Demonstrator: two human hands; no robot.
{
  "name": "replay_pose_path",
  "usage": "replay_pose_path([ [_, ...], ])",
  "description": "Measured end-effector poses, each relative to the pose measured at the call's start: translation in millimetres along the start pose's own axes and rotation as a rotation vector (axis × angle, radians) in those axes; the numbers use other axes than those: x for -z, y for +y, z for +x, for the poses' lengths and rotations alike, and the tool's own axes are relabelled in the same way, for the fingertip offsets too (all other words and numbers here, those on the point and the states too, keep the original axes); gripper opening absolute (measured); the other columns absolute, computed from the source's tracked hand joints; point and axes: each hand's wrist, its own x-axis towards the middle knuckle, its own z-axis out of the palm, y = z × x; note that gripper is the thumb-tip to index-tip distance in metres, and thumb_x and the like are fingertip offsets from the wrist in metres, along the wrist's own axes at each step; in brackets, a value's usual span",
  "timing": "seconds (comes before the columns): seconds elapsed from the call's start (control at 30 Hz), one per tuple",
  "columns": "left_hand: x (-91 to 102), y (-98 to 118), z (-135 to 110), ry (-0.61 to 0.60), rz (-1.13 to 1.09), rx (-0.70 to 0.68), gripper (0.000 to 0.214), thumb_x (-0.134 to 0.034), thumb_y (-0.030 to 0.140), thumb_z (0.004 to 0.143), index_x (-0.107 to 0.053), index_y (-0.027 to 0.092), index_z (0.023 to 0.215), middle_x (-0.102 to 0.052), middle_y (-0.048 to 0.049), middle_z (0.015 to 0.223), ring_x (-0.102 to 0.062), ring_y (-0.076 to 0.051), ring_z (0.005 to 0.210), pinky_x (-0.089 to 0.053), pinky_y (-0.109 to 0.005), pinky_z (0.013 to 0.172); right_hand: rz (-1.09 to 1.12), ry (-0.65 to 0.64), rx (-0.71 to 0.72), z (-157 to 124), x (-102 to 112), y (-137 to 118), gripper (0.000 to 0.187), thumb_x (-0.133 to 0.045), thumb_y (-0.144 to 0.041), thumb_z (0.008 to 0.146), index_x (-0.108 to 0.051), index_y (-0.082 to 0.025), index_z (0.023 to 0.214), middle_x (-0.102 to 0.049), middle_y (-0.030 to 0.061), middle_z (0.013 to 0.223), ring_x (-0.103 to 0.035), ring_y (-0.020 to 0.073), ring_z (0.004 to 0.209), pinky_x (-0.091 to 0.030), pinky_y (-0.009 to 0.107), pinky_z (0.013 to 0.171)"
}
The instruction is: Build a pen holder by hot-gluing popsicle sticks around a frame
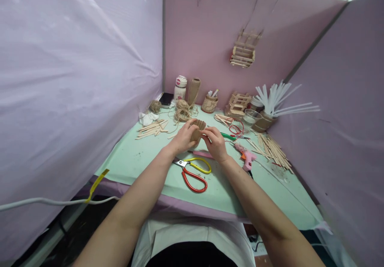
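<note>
My left hand [185, 136] is closed around a small brown ribbed cup-like piece [197, 131], gripping its left side. On the right of that piece my right hand [215, 142] pinches with thumb and forefinger at its edge; what sits between those fingertips is too small to make out. Just below the hands lies a pair of scissors [192, 173] with one yellow and one red handle loop. A pink tool [201, 154] rests partly behind my right wrist. Green-handled pliers [228, 136] lie right of my right hand.
A pink glue gun [246, 157] lies to the right beside scattered wooden sticks [274, 150]. More sticks [152, 129] lie on the left. Along the back stand a twine ball [182, 111], a white bottle [180, 88] and a container of glue sticks [264, 121]. A wooden stick rack [243, 55] hangs above.
</note>
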Motion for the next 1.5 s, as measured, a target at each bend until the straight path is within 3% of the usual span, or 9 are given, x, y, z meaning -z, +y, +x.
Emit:
replay_pose_path([
  [0.47,-6.2,-7,0,0.023,0.029,0.007,0.034,-0.06,0.012,0.07,-0.05,0.02,0.101,-0.034,-0.0141,0.143,-0.036,-0.03,0.134,-0.037,-0.049,0.107,-0.059,0.037,0.01,-3,-2,-1,0.016,-0.052,-0.021,0.091,-0.064,-0.022,0.101,-0.062,0.0077,0.092,-0.059,0.0198,0.088,-0.052,0.036,0.079],
  [0.7,-6.9,-8,-1,0.016,0.043,0.008,0.035,-0.058,0.011,0.07,-0.049,0.02,0.103,-0.033,-0.0138,0.144,-0.035,-0.03,0.134,-0.038,-0.05,0.106,-0.022,-0.011,-0.068,-3,-1,-3,0.02,-0.052,-0.022,0.09,-0.062,-0.022,0.108,-0.059,0.009,0.098,-0.059,0.0185,0.083,-0.052,0.034,0.072],
  [1.1,-6.1,-6,1,0.022,0.02,0.015,0.036,-0.06,0.011,0.069,-0.05,0.02,0.103,-0.033,-0.013,0.144,-0.034,-0.029,0.135,-0.036,-0.05,0.108,-0.005,-0.013,-0.046,3,-1,-4,0.016,-0.05,-0.02,0.09,-0.064,-0.021,0.098,-0.056,0.0067,0.091,-0.056,0.019,0.087,-0.05,0.033,0.077],
  [1.33,-7.1,-7,3,0.016,0.047,0.008,0.039,-0.061,0.014,0.072,-0.048,0.019,0.108,-0.03,-0.0134,0.145,-0.032,-0.028,0.136,-0.035,-0.048,0.109,-0.008,-0.077,-0.088,6,3,-4,0.019,-0.051,-0.018,0.089,-0.061,-0.021,0.105,-0.053,0.0082,0.099,-0.055,0.0192,0.091,-0.05,0.032,0.079],
  [1.5,-6.4,-8,4,-0.009,0.052,0.013,0.038,-0.06,0.013,0.071,-0.048,0.019,0.107,-0.029,-0.0128,0.145,-0.03,-0.028,0.137,-0.033,-0.048,0.11,-0.025,-0.106,-0.071,9,8,-3,0.016,-0.051,-0.019,0.089,-0.063,-0.02,0.099,-0.053,0.0073,0.097,-0.055,0.0177,0.09,-0.049,0.03,0.079],
])
